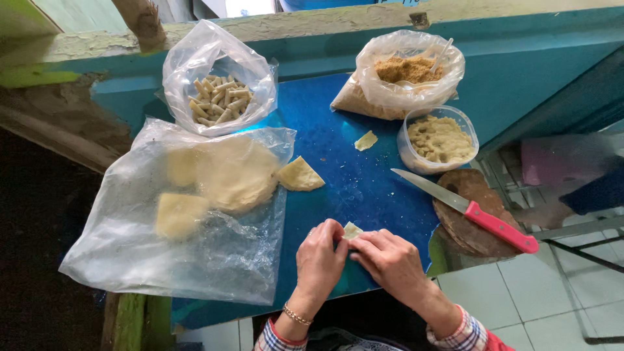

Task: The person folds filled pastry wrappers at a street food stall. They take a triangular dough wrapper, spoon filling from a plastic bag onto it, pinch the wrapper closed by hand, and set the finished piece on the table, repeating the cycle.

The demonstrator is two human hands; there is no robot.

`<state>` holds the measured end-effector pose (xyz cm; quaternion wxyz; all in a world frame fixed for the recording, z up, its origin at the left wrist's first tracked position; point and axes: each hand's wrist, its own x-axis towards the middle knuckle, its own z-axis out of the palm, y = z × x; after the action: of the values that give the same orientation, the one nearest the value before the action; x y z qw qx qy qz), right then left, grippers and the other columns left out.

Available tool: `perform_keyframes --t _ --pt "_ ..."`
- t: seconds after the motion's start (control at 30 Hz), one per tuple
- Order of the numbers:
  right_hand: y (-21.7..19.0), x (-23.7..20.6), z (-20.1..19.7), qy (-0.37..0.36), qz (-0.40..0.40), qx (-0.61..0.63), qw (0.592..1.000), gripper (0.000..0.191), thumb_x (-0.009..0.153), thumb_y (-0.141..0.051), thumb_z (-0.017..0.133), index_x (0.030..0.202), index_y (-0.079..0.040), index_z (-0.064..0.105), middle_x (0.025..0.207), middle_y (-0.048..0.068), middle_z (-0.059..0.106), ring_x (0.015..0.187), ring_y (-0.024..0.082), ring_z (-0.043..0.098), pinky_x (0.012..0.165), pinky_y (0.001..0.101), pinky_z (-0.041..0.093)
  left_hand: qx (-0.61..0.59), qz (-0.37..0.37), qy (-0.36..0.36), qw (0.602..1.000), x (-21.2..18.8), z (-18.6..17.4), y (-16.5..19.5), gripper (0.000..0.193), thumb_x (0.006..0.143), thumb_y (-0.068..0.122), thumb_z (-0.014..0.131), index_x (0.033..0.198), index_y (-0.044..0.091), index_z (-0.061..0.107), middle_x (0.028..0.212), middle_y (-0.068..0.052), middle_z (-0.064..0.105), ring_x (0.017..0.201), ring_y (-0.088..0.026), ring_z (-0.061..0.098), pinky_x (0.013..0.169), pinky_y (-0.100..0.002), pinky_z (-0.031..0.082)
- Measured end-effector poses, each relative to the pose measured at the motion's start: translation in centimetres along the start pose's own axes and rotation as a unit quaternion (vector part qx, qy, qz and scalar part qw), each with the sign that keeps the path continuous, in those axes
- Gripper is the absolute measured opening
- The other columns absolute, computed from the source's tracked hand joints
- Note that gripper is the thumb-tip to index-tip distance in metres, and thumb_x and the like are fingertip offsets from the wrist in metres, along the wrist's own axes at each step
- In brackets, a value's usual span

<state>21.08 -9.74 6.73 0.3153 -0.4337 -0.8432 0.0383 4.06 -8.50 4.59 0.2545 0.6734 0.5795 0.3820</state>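
Dough piece (351,230): pinched between fingers of left hand (320,259) and right hand (390,260), low on blue bench (338,130). Risk: thin sheet tearing under pinch. Knife (469,211) right of fingers, blade exposed.

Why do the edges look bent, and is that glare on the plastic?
Head view: the wide lens bows the blue table edges; soft daylight gives pale glare on the large plastic bag; both hands, left hand and right hand, and the dough piece are sharp; the left side falls dark.
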Motion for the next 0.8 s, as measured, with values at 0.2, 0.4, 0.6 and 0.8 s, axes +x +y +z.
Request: perform_keyframes --t 0.2,0.4,0.6,0.8 --pt "1.5 0.3 0.9 -0.024 0.076 0.071 0.994 0.014 0.082 -0.013 0.077 0.096 -0.013 0.075 0.09 0.004 0.068 0.077 0.023 0.068 0.067 0.0344 0.055 0.012 0.158 -0.001 0.987 -1.2 -0.9 -0.7 0.011 0.083 0.011 0.073 0.088 0.009 0.064 0.089 -0.008 0.066 0.084 -0.03 0.064 0.071 -0.041 0.054" --pt "2.6 0.9 1.8 -0.1 0.272 0.174 0.941 0.013 0.084 -0.014 0.079 0.095 -0.011 0.072 0.083 0.005 0.071 0.068 0.024 0.068 0.063 0.0344 0.055 0.076 0.126 -0.01 0.989 -0.6 -0.3 -0.7 0.005 0.088 0.014 0.072 0.087 0.012 0.068 0.085 -0.008 0.063 0.083 -0.029 0.064 0.067 -0.041 0.054" --pt "1.1 0.0 1.0 0.033 0.008 -0.001 0.999 0.017 0.084 -0.015 0.076 0.099 -0.01 0.07 0.093 0.004 0.072 0.079 0.024 0.067 0.068 0.0361 0.055 0.102 0.067 -0.053 0.991 1.0 -0.1 -0.5 0.009 0.085 0.016 0.071 0.079 0.011 0.066 0.083 -0.007 0.066 0.084 -0.03 0.066 0.067 -0.044 0.054" --pt "1.4 0.6 0.9 0.002 0.038 -0.018 0.999 0.016 0.083 -0.015 0.076 0.099 -0.015 0.073 0.091 0.002 0.068 0.08 0.023 0.065 0.065 0.0368 0.054 0.017 0.068 0.005 0.998 0.6 -0.6 -0.1 0.007 0.088 0.016 0.073 0.085 0.011 0.068 0.087 -0.007 0.066 0.083 -0.029 0.067 0.066 -0.042 0.055"
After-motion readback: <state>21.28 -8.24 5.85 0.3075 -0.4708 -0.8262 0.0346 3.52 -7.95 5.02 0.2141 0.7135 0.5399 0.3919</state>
